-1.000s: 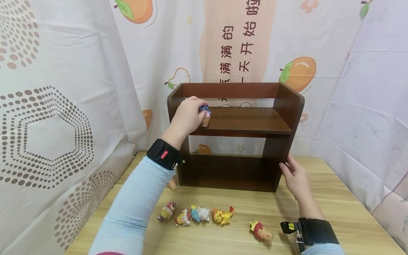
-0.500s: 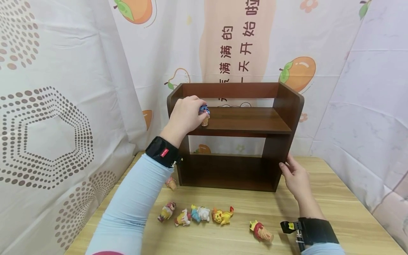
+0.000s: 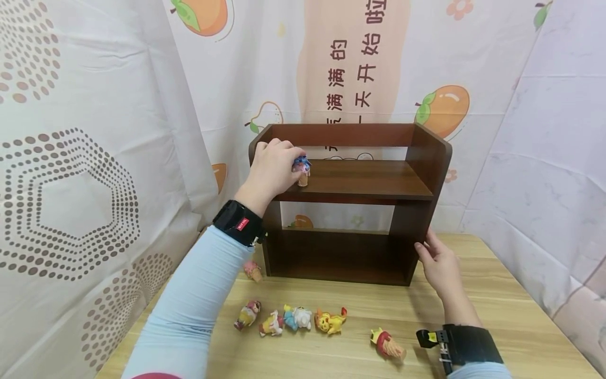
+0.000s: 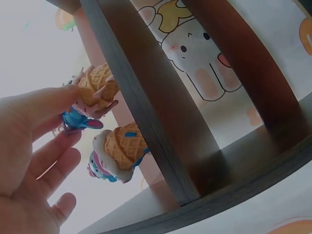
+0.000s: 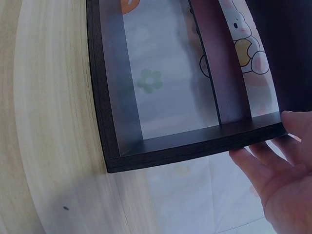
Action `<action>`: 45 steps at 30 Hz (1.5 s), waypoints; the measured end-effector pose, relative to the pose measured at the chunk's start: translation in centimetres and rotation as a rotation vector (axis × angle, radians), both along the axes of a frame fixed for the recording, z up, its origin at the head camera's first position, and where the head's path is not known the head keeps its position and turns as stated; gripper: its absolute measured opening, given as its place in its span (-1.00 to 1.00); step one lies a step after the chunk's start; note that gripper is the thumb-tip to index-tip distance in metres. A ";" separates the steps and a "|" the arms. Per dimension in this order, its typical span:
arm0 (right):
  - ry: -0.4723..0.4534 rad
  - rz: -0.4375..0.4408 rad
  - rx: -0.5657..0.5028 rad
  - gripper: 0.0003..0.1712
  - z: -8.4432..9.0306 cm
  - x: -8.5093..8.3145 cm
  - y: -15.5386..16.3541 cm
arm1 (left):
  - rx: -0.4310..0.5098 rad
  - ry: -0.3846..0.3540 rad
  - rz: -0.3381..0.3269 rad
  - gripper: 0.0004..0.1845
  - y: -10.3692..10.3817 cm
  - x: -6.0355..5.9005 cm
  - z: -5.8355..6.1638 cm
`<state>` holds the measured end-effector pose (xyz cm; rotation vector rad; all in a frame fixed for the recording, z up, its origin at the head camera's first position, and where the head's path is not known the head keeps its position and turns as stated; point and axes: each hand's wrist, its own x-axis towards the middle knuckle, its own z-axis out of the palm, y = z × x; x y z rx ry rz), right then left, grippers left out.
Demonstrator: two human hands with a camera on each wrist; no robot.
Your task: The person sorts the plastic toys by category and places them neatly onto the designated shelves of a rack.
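My left hand (image 3: 274, 166) pinches a blue-topped ice-cream-cone figurine (image 3: 303, 171) at the upper board of a dark brown wooden shelf (image 3: 369, 179), near its left end. In the left wrist view, the thumb and fingertips hold this figurine (image 4: 100, 87) by its upper part, its waffle cone close to the board. Beside it stands a second cone figurine (image 4: 124, 148) with a white and blue top, hidden behind the hand in the head view. My right hand (image 3: 440, 263) grips the shelf's right side panel (image 5: 195, 146), thumb at the front edge and fingers along the outside.
Several figurines lie on the wooden table before the shelf: a pink cone (image 3: 253, 271), a yellow figure (image 3: 248, 315), a white and blue one (image 3: 298, 318), an orange-yellow one (image 3: 330, 320) and a red cone (image 3: 388, 343). A printed curtain (image 3: 227, 68) hangs behind.
My left hand has shifted slightly left along the upper board with the blue-topped figurine, and its forearm uncovers more of the pink cone on the table. The right hand has stayed still.
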<state>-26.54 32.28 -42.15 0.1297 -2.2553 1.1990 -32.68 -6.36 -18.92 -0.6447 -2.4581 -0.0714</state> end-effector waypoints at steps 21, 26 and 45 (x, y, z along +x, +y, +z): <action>0.001 -0.001 0.002 -0.39 0.0 0.1 -0.1 | 0.013 0.001 -0.044 -0.54 -0.4 -1.0 -0.3; 0.001 -0.002 0.006 -0.40 0.0 0.1 -0.1 | 0.013 0.004 -0.047 -0.55 -0.2 -0.8 -0.3; 0.008 -0.010 0.023 -0.41 0.0 0.1 0.0 | 0.030 0.010 -0.032 -0.53 -0.1 -1.1 -0.6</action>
